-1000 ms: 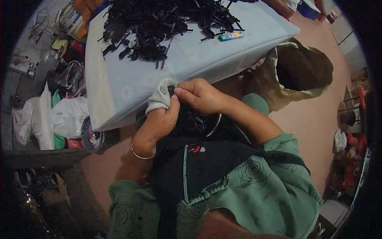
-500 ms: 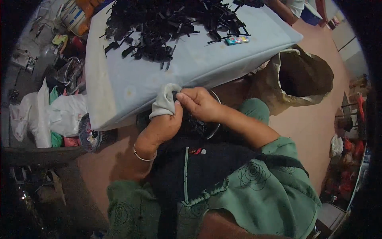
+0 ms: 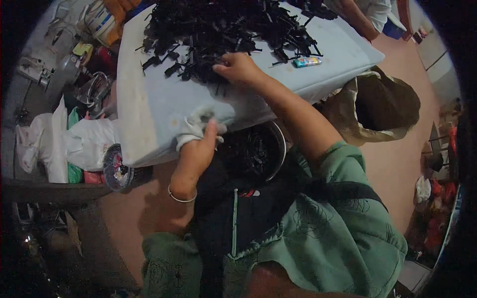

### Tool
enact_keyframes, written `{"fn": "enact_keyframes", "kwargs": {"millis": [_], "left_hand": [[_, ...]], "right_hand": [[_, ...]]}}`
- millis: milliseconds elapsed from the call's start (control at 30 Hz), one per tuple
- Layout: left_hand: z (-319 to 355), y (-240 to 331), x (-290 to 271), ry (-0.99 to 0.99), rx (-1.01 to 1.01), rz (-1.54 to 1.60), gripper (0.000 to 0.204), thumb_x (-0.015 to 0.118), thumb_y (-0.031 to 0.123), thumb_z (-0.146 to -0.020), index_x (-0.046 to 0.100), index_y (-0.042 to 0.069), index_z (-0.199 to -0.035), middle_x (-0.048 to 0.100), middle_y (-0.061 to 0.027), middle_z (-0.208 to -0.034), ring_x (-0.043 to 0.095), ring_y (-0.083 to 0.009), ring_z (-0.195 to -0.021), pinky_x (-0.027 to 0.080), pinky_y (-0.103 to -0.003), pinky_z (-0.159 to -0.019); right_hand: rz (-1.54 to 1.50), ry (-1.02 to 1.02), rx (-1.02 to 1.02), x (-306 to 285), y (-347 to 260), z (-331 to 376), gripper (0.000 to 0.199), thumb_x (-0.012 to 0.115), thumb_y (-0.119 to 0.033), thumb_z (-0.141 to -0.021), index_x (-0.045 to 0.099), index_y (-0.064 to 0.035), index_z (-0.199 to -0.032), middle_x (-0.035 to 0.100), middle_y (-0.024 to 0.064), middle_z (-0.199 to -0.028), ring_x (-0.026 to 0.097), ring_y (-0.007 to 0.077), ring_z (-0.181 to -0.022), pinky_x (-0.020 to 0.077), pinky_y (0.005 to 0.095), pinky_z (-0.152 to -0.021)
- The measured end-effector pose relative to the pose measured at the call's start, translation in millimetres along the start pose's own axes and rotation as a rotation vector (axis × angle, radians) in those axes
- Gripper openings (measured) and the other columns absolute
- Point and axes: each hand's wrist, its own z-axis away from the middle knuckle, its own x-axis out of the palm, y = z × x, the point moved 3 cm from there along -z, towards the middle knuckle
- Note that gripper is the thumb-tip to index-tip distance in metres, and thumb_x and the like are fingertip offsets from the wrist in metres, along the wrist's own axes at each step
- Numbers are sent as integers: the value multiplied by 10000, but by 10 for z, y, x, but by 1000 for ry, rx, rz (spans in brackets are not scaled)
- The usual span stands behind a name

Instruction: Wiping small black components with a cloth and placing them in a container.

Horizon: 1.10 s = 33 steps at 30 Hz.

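Observation:
A pale cloth [image 3: 191,130] is bunched over the fingers of my left hand [image 3: 194,161], with the thumb pressed against it, at the near edge of the white padded table top [image 3: 154,111]. Whether anything sits inside the folds is hidden. My right hand [image 3: 241,70] reaches to the near edge of a large heap of small black plastic parts [image 3: 198,37]. Its thumb and fingers are drawn together there, and what lies between them cannot be made out. Below the table edge, close to my lap, a round bowl [image 3: 284,149] with a shiny rim contains more black pieces.
A small colourful packet [image 3: 307,62] lies right of the heap. An open brown sack [image 3: 348,116] stands right of the table. White plastic bags [image 3: 92,144] and a clear container [image 3: 118,171] are at the left. Another person's arm [image 3: 355,17] shows at the far right.
My right hand has left the cloth and moved forward to the black heap. My left hand has shifted slightly left and down with the cloth, and more of the bowl shows.

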Motion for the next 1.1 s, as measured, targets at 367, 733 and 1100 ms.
{"fn": "enact_keyframes", "kwargs": {"millis": [367,733,1100], "left_hand": [[-42,205,139,46,196,14,163,476,94,-856,466,17,-999,554,-83,-892,570,-117,-680,462,-214,-504],[57,140,219,48,117,438,169,522,73,-838,485,13,-992,548,-37,-848,545,-97,-741,471,-222,-618],[170,224,146,-190,33,468,201,529,41,-814,506,14,-1012,556,-24,-813,531,-91,-703,455,-214,-589]], "right_hand": [[-203,367,-247,-68,-389,890,147,555,-135,-809,507,1,-778,492,70,-581,446,61,-557,382,272,-496],[-272,292,-285,-240,-650,1327,100,554,-90,-785,503,-5,-799,514,132,-630,516,229,-556,405,315,-498],[-189,-96,-622,-271,-815,1479,121,593,-99,-749,502,-21,-766,507,145,-640,511,329,-563,406,393,-501]]}}
